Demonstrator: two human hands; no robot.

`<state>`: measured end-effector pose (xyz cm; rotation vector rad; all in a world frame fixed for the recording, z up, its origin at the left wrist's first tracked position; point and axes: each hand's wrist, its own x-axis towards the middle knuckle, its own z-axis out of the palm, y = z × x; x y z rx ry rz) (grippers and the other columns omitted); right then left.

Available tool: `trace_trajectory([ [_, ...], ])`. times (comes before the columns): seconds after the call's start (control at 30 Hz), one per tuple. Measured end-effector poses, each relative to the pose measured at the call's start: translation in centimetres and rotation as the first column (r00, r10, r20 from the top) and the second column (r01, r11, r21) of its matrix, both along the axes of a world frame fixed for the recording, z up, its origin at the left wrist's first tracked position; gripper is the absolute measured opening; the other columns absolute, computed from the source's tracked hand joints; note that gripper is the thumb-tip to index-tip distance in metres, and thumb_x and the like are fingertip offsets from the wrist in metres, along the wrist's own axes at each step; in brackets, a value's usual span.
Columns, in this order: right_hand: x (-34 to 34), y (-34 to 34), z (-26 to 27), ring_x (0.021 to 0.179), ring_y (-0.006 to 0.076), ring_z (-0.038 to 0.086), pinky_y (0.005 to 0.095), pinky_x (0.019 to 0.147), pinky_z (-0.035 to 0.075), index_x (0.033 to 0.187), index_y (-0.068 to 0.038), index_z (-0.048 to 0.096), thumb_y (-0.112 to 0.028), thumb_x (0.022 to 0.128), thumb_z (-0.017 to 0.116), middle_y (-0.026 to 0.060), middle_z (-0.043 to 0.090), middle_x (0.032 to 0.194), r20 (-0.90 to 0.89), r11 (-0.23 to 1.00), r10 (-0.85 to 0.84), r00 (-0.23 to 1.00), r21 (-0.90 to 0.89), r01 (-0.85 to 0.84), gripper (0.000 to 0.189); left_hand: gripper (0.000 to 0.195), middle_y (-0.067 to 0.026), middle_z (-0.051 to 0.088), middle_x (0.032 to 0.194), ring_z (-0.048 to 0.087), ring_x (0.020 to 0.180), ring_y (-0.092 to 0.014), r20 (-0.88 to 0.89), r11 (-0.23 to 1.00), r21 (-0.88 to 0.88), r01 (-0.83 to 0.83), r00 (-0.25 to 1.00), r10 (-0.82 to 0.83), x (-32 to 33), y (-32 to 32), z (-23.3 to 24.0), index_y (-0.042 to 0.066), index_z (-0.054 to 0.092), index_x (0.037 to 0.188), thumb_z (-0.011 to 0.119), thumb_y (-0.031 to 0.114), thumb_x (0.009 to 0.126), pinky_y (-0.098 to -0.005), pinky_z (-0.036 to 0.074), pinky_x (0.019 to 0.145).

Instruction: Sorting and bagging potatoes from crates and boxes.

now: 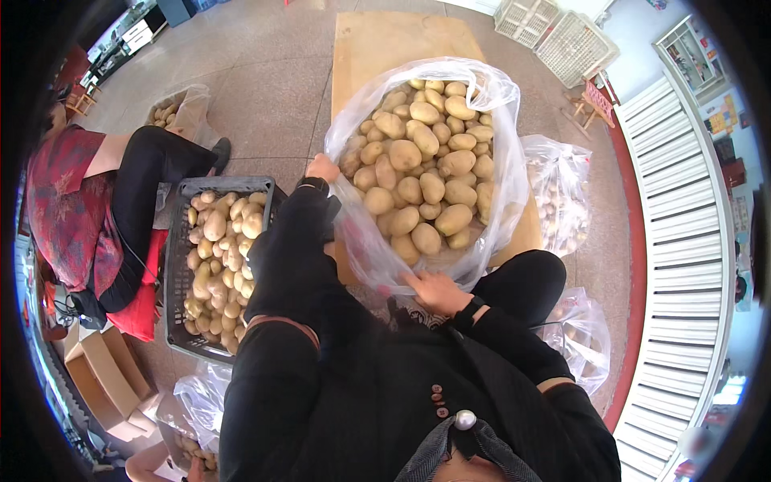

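A large clear plastic bag (512, 144) stands wide open before me, full of potatoes (405, 155), on a tan wooden board (397, 36). The left side of the bag's rim is pinched in my left hand (323, 168). At the near edge of the bag, my right hand (438, 291) grips the plastic close to my lap. Both wrists wear dark bands. To the left of my left arm, a black plastic crate (174, 301) holds many more potatoes (215, 225).
A person (72, 205) sits at the left by a smaller potato bag (196, 111). Cardboard box (105, 373) at lower left; another person's arm (147, 464) below. Filled plastic bags (560, 193) lie right, near a white radiator (680, 241). White crates (575, 48) stand at the back right.
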<state>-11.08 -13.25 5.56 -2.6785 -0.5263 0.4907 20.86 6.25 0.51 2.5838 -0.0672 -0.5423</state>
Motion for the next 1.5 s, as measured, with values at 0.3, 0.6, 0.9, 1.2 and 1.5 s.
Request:
trace_trajectory([
  [0.3, 1.3, -0.3, 2.3, 0.087, 0.0367, 0.054, 0.0410, 0.075, 0.044, 0.111, -0.007, 0.049, -0.018, 0.072, 0.063, 0.0172, 0.055, 0.096, 0.247, 0.851, -0.321, 0.914, 0.499, 0.163, 0.043, 0.027, -0.0186, 0.064, 0.083, 0.062, 0.086, -0.030, 0.192, 0.975, 0.015, -0.220, 0.958, 0.213, 1.3, 2.7, -9.0, 0.000, 0.066, 0.080, 0.055, 0.023, 0.073, -0.0377, 0.048, 0.077],
  [0.6, 4.5, 0.9, 2.0, 0.106, 0.0344, 0.043, 0.0397, 0.083, 0.043, 0.113, -0.007, 0.047, -0.016, 0.065, 0.068, 0.0160, 0.044, 0.118, 0.361, 0.915, -0.401, 0.842, 0.108, 0.390, 0.053, 0.022, -0.0148, 0.064, 0.087, 0.062, 0.086, -0.031, 0.328, 0.983, 0.089, -0.159, 0.937, 0.122, -1.8, 2.9, -5.5, 0.002, 0.066, 0.080, 0.051, 0.016, 0.073, -0.0392, 0.048, 0.070],
  [0.9, 4.5, 1.3, 0.4, 0.114, 0.0371, 0.034, 0.0434, 0.084, 0.043, 0.118, -0.011, 0.044, -0.017, 0.057, 0.074, 0.0185, 0.034, 0.125, 0.351, 0.948, -0.310, 0.884, 0.038, 0.317, 0.069, 0.008, -0.0118, 0.058, 0.076, 0.056, 0.065, -0.021, -0.355, 0.692, -0.637, -0.338, 0.926, 0.125, -4.7, 2.5, -3.2, 0.002, 0.055, 0.080, 0.051, 0.006, 0.074, -0.0366, 0.044, 0.054],
  [1.2, 4.5, 3.2, -0.2, 0.116, 0.0396, 0.032, 0.0473, 0.082, 0.043, 0.116, -0.012, 0.045, -0.019, 0.056, 0.072, 0.0199, 0.032, 0.128, 0.402, 0.912, -0.275, 0.873, -0.178, 0.370, 0.066, 0.012, -0.0148, 0.064, 0.082, 0.062, 0.079, -0.028, 0.424, 0.954, 0.092, 0.285, 0.856, -0.297, -8.3, 3.9, -4.6, 0.002, 0.063, 0.079, 0.053, 0.007, 0.073, -0.0385, 0.047, 0.067],
  [1.5, 4.6, 3.7, 0.1, 0.114, 0.0388, 0.034, 0.0456, 0.075, 0.047, 0.110, -0.010, 0.052, -0.029, 0.057, 0.068, 0.0198, 0.034, 0.126, 0.453, 0.920, -0.330, 0.828, -0.042, 0.390, 0.058, 0.021, -0.0225, 0.061, 0.087, 0.058, 0.084, -0.039, 0.029, 0.731, -0.329, -0.598, 0.767, 0.641, -8.7, 1.8, -6.9, 0.002, 0.058, 0.090, 0.054, 0.008, 0.071, -0.0436, 0.046, 0.074],
])
